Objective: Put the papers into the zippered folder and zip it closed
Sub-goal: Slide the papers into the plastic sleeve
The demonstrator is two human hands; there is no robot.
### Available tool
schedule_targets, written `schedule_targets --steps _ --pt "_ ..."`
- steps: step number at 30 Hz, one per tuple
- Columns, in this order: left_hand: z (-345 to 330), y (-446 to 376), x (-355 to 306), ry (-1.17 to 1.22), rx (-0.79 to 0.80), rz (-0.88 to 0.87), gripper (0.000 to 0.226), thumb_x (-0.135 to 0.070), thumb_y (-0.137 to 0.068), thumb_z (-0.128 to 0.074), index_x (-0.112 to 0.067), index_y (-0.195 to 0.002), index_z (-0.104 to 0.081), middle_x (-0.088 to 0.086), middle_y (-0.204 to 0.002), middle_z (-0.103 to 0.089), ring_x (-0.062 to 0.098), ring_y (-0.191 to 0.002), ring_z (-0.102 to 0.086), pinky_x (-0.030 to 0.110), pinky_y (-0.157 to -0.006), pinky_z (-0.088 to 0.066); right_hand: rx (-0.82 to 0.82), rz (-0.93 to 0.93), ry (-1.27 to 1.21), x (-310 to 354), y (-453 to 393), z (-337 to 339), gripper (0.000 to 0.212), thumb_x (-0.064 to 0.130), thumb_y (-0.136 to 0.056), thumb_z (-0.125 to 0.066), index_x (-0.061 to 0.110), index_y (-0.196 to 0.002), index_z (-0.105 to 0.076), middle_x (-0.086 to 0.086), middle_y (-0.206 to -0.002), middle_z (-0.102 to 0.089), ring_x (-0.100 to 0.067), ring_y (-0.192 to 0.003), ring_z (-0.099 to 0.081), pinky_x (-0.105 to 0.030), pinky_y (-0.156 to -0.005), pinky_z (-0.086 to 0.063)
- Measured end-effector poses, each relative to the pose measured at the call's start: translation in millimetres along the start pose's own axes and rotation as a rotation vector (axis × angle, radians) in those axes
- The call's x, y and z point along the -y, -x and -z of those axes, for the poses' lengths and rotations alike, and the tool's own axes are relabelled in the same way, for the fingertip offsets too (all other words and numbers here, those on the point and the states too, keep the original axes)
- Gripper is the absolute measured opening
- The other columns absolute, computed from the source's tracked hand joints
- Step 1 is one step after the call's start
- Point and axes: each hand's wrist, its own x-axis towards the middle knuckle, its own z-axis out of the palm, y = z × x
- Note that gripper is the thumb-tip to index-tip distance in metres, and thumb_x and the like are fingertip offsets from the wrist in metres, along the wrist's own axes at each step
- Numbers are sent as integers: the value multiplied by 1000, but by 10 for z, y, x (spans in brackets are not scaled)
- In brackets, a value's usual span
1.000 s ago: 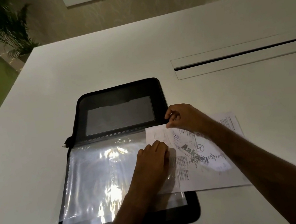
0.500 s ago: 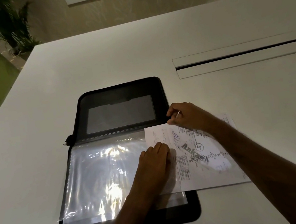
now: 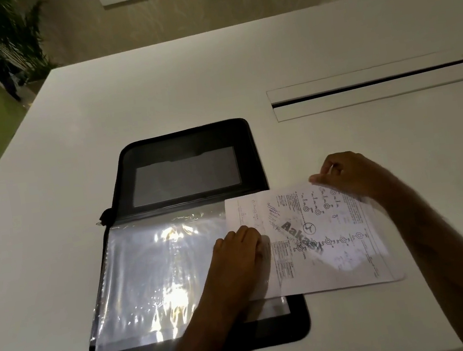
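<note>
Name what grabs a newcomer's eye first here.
The open black zippered folder at table centre, its glossy plastic sleeve glaring. The printed paper hangs off the folder's right edge, pinched at its far corner by the right hand; the left hand presses on the sleeve.

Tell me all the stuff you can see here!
zippered folder: one, black, lying open on the table
plastic sleeves: a stack, clear and shiny, in the folder's near half
papers: white with print, partly in a sleeve, sticking out right
table: one, white
cable slot: one, dark, far right of table
plant: one, green, far left
left hand: flat on the sleeve
right hand: pinching the papers' far corner
</note>
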Motion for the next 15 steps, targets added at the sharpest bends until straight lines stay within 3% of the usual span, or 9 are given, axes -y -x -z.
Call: schedule_targets --steps 5,8,12,15 --pt "138 -47 -36 135 0 57 17 -33 -105 -45 -31 -90 -38 -9 -95 -57 5 -77 -37 20 -78 -27 -104 -49 -182 -152 127 118 34 55 -84 -75 23 -89 -68 3 -88 -74 -16 -82 -71 -32 -70 -51" --pt "170 -58 -33 163 31 37 17 -35 -106 -40 -25 -95 -48 -7 -101 -59 6 -81 -39 22 -83 -32 -177 -107 -421 -247 206 146 34 42 -89 -77 17 -107 -65 -10 -100 -74 -24 -84 -73 -38 -69 -55" --pt "122 -55 -19 175 52 32 24 -36 -107 -38 -20 -103 -55 -4 -108 -62 5 -84 -42 20 -87 -32 -141 -205 -658 -385 360 159 45 33 -92 -77 11 -125 -57 -22 -103 -76 -40 -94 -75 -52 -82 -60" --pt "114 -61 -22 207 55 43 18 -35 -106 -40 -24 -97 -51 -4 -105 -63 5 -83 -44 23 -88 -39 -63 -245 -665 -443 498 188 35 32 -93 -75 9 -117 -63 -24 -99 -77 -42 -86 -76 -46 -73 -62"
